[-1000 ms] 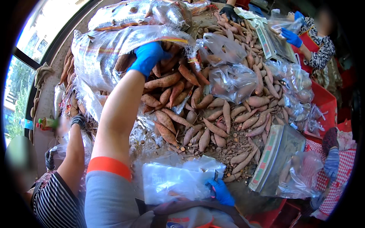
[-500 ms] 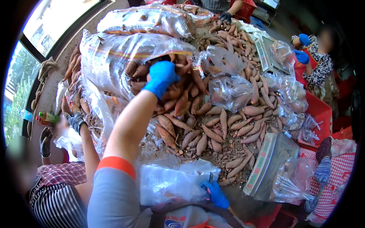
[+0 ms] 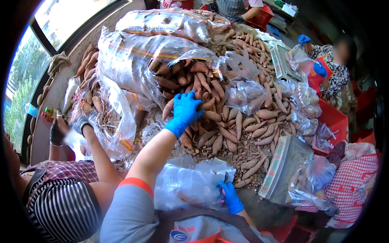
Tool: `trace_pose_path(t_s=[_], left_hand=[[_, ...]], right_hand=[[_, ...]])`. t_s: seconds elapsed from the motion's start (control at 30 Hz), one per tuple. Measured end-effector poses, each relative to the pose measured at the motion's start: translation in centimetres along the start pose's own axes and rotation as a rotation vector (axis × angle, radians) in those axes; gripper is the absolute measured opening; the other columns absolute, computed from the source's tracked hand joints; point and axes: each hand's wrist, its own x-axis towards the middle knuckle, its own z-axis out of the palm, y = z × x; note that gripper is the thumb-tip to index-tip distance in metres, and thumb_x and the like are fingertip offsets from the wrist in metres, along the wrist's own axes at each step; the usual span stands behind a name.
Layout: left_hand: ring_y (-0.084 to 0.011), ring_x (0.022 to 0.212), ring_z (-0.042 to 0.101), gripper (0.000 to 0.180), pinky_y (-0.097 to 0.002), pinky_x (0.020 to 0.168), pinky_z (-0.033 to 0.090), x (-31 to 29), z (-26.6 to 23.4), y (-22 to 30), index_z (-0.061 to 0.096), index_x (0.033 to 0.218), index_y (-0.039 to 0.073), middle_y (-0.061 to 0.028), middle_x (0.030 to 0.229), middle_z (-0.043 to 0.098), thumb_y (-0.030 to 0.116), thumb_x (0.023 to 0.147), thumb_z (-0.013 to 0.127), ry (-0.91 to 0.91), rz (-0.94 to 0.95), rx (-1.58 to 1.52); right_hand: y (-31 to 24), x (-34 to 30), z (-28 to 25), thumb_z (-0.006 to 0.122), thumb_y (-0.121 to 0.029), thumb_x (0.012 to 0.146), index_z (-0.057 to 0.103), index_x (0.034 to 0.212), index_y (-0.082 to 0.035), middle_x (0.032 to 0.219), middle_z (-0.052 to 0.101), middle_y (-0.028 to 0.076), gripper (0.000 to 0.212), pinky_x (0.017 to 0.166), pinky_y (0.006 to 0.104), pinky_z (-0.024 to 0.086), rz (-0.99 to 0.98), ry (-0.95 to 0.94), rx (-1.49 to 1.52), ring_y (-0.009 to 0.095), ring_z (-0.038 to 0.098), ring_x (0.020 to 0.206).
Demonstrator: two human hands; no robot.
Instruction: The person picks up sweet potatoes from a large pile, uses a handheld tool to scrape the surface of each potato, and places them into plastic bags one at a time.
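My left hand (image 3: 185,112), in a blue glove, lies with its fingers spread on the sweet potatoes (image 3: 210,115) that spill from a torn silvery woven sack (image 3: 133,60). It does not grip any of them. Low in the middle, my blue-gloved right hand (image 3: 231,199) is closed round a small knife (image 3: 226,177), its short dark blade pointing up. Part of the handle is hidden by the fingers. Beside that hand, clear plastic bags (image 3: 182,182) lie flat at the near edge of the heap.
A second full sack (image 3: 166,23) lies behind the torn one. At right are bagged sweet potatoes (image 3: 245,97), a scale (image 3: 279,174) and a red crate (image 3: 334,121). A co-worker's gloved hand (image 3: 81,123) is close on my left; other people work at the right and far side.
My left hand has drawn back from the sack's mouth toward me, its fingers now spreading over the sweet potatoes. My right hand keeps the knife, nearly in place. The left co-worker's hands have shifted.
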Motion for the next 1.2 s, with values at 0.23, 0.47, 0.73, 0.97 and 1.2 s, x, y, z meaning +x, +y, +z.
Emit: trace_pose_path(t_s=[0.23,0.47,0.73,0.97,1.2], left_hand=[[-0.0334,0.111,0.040,0.065,-0.0482,0.092,0.032,-6.8,1.7,7.3,0.042,0.124,0.017,-0.0105,0.125,0.043,0.029,0.065,0.067,0.015,0.142,-0.100],[-0.0365,0.096,0.045,0.038,-0.0439,0.083,0.039,-0.3,0.7,0.5,0.058,0.098,0.013,-0.0150,0.104,0.049,0.025,0.064,0.068,0.216,-0.091,-0.410],[-0.0466,0.121,0.027,0.095,-0.0591,0.097,0.021,10.1,3.1,-3.2,0.043,0.126,0.009,-0.0204,0.133,0.034,0.072,0.056,0.059,-0.213,-0.377,-0.041],[-0.0466,0.119,0.030,0.096,-0.0653,0.092,0.022,12.3,4.4,-5.8,0.046,0.124,0.012,-0.0157,0.132,0.037,0.068,0.049,0.066,-0.370,-0.318,0.000],[-0.0279,0.094,0.059,0.061,-0.0369,0.085,0.044,13.4,3.2,-7.7,0.064,0.101,0.012,-0.0118,0.106,0.061,0.059,0.063,0.060,-0.494,-0.328,-0.022]], right_hand=[[1.3,-0.1,0.1,0.058,-0.026,0.083,0.062,0.079,-0.005,0.055,0.045,-0.002,0.022,0.034,0.0236,0.028,-0.100,0.120,0.011,0.009,0.037,0.037],[0.2,0.2,-0.7,0.059,-0.022,0.081,0.060,0.084,-0.003,0.075,0.056,0.003,0.019,0.056,0.0240,0.042,0.093,0.009,-0.034,0.011,0.052,0.064],[1.6,1.4,-0.6,0.053,-0.024,0.086,0.063,0.080,-0.003,0.056,0.051,0.000,0.024,0.035,0.0212,0.032,-0.099,0.026,0.027,0.007,0.042,0.038],[1.7,1.3,-0.5,0.054,-0.024,0.086,0.063,0.079,-0.003,0.061,0.055,0.001,0.024,0.037,0.0206,0.033,-0.123,0.112,-0.084,0.008,0.043,0.040],[-0.3,0.6,0.1,0.055,-0.026,0.085,0.062,0.077,-0.004,0.057,0.053,0.001,0.025,0.034,0.0220,0.032,-0.010,0.008,-0.059,0.009,0.042,0.036]])
